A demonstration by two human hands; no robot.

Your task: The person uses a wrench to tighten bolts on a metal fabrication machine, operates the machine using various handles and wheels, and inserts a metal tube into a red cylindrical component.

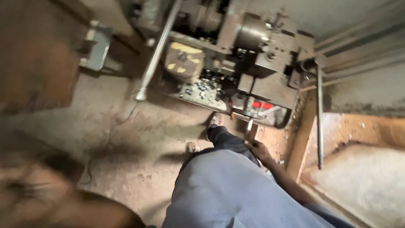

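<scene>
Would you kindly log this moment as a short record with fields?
setting: workshop, bare floor
right hand: resting on the dark trouser leg, holding nothing
left hand: not in view
ahead: grimy metal machine
on machine tray: small metal parts
leaning left of machine: long metal bar
right side: wooden bin of pale material

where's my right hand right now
In the head view, your right hand is just right of centre, resting on your dark trouser leg, below the grey metal machine and beside the wooden frame.
</scene>
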